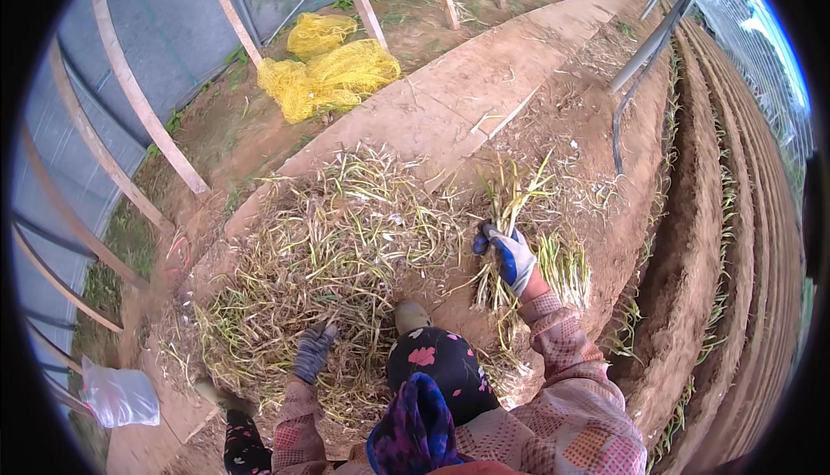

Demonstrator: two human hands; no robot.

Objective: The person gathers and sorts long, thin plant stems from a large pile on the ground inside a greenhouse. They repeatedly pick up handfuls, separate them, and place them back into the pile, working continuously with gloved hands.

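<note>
My right hand (511, 256), in a white and blue work glove, grips a bunch of long pale-green allium-like seedlings (515, 199). The leafy part sticks out above the fist and more stalks hang below it. Beside my right wrist, a neat bundle of pale-stemmed seedlings (565, 273) lies on the ground. My left hand (313, 353), in a grey glove, rests at the near edge of a broad heap of tangled, partly dried seedlings (337, 241). Its fingertips are partly lost among the stalks, so whether they hold any cannot be told.
Yellow mesh bags (337, 73) lie beyond a dusty board walkway (467, 86). Slanted wooden posts (139, 92) line the sheeted wall at left, near a clear plastic bag (122, 394). A metal pole (648, 53) stands at right, beside planted soil ridges (697, 215). My knee (441, 368) rises between my arms.
</note>
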